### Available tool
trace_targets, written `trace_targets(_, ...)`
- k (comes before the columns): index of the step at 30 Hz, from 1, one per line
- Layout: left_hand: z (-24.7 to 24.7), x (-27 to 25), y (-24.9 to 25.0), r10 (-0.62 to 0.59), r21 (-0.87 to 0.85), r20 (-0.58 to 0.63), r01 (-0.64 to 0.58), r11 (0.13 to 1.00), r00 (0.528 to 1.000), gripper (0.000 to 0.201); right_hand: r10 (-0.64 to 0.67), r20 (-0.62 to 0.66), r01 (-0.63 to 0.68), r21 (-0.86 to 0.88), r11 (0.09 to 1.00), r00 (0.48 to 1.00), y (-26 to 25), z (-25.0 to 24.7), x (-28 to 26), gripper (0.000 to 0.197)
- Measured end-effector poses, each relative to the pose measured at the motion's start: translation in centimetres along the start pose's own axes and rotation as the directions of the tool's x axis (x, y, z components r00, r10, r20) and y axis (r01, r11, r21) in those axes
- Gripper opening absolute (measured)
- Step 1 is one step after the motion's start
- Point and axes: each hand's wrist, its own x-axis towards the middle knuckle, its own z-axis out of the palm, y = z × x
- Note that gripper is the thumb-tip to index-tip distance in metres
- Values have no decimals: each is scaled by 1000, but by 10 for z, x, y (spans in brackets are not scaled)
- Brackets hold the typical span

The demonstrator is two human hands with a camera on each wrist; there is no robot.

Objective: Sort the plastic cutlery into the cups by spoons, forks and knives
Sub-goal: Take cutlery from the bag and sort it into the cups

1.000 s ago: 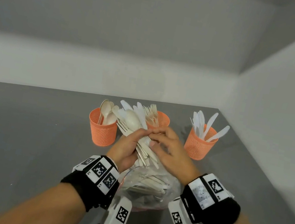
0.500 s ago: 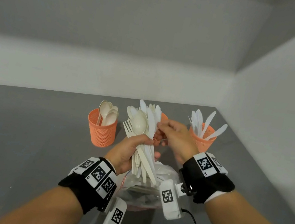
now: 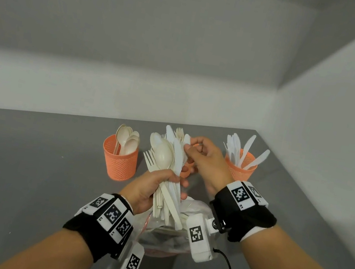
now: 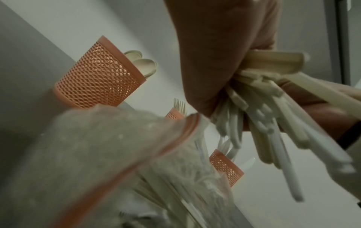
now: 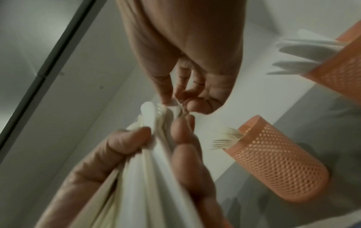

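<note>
At the centre of the head view, your left hand (image 3: 150, 189) clenched a fanned bundle of plastic cutlery (image 3: 168, 159), spoons, forks and knives mixed, handles pointing down toward a clear plastic bag (image 3: 160, 238) on the grey table (image 3: 23, 166). Your right hand (image 3: 207, 161), just right of the bundle, pinched the top of one piece between thumb and fingertips; blur made it hard to tell, but it was probably a fork. Three orange mesh cups stood behind: the spoon cup (image 3: 120, 159) at left, the fork cup (image 5: 273, 157) mostly hidden behind your hands, and the knife cup (image 3: 240, 167) at right.
</note>
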Motion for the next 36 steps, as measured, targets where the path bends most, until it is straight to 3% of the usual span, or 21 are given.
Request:
trace_targets(7, 0, 5, 0, 41, -23, -87, -43, 999, 995, 16, 130, -13, -128, 97, 987, 991, 1, 2, 0, 10)
trace_targets(12, 1, 7, -1, 15, -74, -121, -24, 997, 993, 31, 156, 154, -177, 136, 975, 976, 11, 5, -7, 24)
trace_targets(16, -1, 8, -2, 5, -131, -156, -26, 991, 988, 32, 175, 84, -191, 255, 948, 981, 10, -2, -6, 14)
trace_targets(21, 6, 10, -5, 13, -140, -138, -33, 990, 990, 44, 164, 30, -166, 263, 950, 986, 17, 5, -8, 11)
trace_targets(23, 9, 12, -7, 43, -131, -145, -63, 989, 988, 37, 180, 31, -182, 257, 949, 983, 19, 9, -9, 13)
trace_targets(27, 7, 13, -9, 77, -96, -190, -97, 991, 979, 27, 272, 111, -283, 102, 954, 956, 21, 10, -3, 12)
trace_targets(31, 0, 18, -5, 76, -80, -260, -100, 992, 963, 37, 306, 217, -363, 317, 876, 927, 22, 1, 3, 17)
trace_targets(33, 0, 20, -3, 74, -101, -258, -103, 990, 963, 39, 279, 220, -344, 358, 868, 935, 19, -1, 2, 18)
trace_targets(36, 3, 20, -3, 58, -169, -204, -93, 981, 977, 34, 225, 126, -246, 181, 952, 966, 18, 1, 0, 14)
